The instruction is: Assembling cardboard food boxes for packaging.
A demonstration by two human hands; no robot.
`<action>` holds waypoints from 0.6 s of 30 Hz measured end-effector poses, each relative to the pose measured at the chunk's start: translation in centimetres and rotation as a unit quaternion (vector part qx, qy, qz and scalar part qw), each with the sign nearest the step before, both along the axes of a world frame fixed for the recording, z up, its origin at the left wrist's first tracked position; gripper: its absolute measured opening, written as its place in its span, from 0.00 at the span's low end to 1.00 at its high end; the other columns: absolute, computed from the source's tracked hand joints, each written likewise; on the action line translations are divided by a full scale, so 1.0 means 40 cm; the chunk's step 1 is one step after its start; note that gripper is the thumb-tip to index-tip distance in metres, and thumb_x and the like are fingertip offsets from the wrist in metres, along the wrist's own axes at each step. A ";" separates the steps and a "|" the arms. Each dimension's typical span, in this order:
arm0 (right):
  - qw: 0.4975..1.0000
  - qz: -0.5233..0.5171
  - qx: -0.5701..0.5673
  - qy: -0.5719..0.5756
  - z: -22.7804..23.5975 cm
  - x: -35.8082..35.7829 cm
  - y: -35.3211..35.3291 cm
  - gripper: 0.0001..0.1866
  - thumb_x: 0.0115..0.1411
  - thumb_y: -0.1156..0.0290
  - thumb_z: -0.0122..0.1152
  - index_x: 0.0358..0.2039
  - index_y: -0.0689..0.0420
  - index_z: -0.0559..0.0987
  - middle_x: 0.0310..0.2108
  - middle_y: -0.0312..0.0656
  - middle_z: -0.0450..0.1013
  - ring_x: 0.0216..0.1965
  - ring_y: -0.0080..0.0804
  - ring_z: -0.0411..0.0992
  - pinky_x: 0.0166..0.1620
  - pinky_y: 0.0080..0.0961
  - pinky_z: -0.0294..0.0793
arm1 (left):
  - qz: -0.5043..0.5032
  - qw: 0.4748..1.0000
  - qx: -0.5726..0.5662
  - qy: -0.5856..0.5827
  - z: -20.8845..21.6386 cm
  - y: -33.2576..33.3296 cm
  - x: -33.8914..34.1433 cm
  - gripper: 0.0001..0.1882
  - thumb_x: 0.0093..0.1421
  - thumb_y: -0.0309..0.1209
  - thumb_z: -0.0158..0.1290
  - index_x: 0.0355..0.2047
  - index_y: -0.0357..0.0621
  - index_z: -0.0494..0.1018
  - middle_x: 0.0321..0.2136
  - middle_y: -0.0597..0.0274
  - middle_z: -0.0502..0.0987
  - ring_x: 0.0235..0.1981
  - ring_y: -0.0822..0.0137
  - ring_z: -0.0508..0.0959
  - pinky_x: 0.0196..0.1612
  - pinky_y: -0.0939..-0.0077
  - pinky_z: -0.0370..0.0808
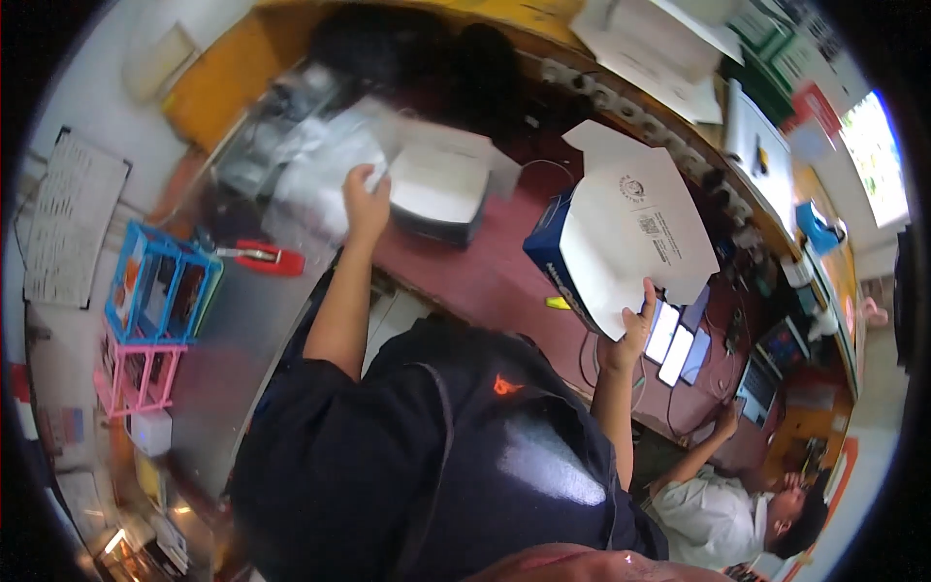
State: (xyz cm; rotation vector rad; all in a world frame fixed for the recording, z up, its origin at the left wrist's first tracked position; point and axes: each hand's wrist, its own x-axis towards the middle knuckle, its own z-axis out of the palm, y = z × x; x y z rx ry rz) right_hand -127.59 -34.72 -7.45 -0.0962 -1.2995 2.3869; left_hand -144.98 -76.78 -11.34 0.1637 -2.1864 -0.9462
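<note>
My right hand [630, 330] grips the lower edge of an open cardboard box [635, 218], blue outside and white inside. The box is tilted and its flaps stand out; its printed white lid faces up. My left hand [367, 202] is closed at the edge of a crumpled clear and white plastic bag [325, 170], which is smeared by motion. Just right of that hand, a second box [436, 184] with a white inside and dark sides rests on the red tabletop [465, 276].
Phones [669, 344] and cables lie right of the held box, near a laptop [761, 383]. Another person [718, 514] sits at the lower right. A red-handled tool [270, 258] lies on the grey side table, by blue and pink racks [160, 281]. Power sockets [621, 107] line the back edge.
</note>
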 end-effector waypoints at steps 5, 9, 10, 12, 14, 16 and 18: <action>0.989 0.134 0.050 -0.038 -0.005 -0.144 -0.168 0.33 0.54 0.78 0.52 0.63 0.60 0.64 0.60 0.47 0.66 0.58 0.39 0.67 0.61 0.34 0.66 | -0.156 0.974 0.128 -0.101 -0.084 -0.122 -0.045 0.22 0.58 0.31 0.59 0.51 0.39 0.70 0.49 0.53 0.73 0.48 0.59 0.74 0.52 0.65 0.70; 0.961 0.147 0.232 -0.035 -0.040 -0.273 -0.311 0.31 0.54 0.83 0.50 0.62 0.61 0.68 0.60 0.45 0.64 0.63 0.34 0.60 0.65 0.28 0.54 | -0.308 0.918 0.188 -0.162 -0.117 -0.154 -0.075 0.23 0.63 0.30 0.54 0.58 0.41 0.67 0.53 0.57 0.71 0.54 0.62 0.71 0.56 0.68 0.69; 0.942 0.128 0.311 -0.021 -0.035 -0.300 -0.348 0.31 0.55 0.83 0.50 0.62 0.61 0.68 0.60 0.45 0.63 0.64 0.35 0.59 0.65 0.28 0.53 | -0.345 0.899 0.194 -0.187 -0.112 -0.150 -0.077 0.23 0.63 0.28 0.53 0.59 0.40 0.66 0.54 0.57 0.71 0.54 0.63 0.71 0.57 0.68 0.68; 0.914 0.085 0.396 0.023 -0.021 -0.342 -0.411 0.30 0.55 0.82 0.53 0.61 0.59 0.70 0.60 0.45 0.60 0.64 0.36 0.58 0.65 0.29 0.55 | -0.367 0.892 0.169 -0.204 -0.115 -0.160 -0.080 0.23 0.65 0.25 0.49 0.61 0.40 0.64 0.54 0.55 0.70 0.55 0.63 0.71 0.58 0.69 0.68; 0.876 0.052 0.479 0.012 -0.020 -0.372 -0.461 0.28 0.56 0.80 0.54 0.60 0.58 0.71 0.59 0.45 0.59 0.63 0.38 0.58 0.63 0.29 0.59 | -0.378 0.885 0.169 -0.214 -0.133 -0.170 -0.080 0.24 0.66 0.24 0.46 0.62 0.38 0.62 0.57 0.52 0.68 0.58 0.62 0.69 0.59 0.69 0.67; 0.880 0.051 0.473 -0.007 -0.025 -0.391 -0.491 0.29 0.56 0.79 0.55 0.60 0.55 0.72 0.56 0.45 0.60 0.58 0.36 0.61 0.57 0.27 0.65 | -0.379 0.877 0.194 -0.223 -0.154 -0.173 -0.082 0.25 0.67 0.27 0.45 0.63 0.38 0.60 0.60 0.49 0.65 0.62 0.58 0.65 0.62 0.65 0.63; 0.867 0.061 0.490 -0.067 -0.023 -0.406 -0.508 0.29 0.56 0.78 0.56 0.61 0.52 0.71 0.50 0.44 0.61 0.50 0.32 0.64 0.50 0.25 0.68 | -0.393 0.890 0.212 -0.096 -0.172 -0.178 -0.086 0.27 0.63 0.34 0.53 0.60 0.37 0.64 0.56 0.46 0.69 0.58 0.53 0.69 0.62 0.63 0.64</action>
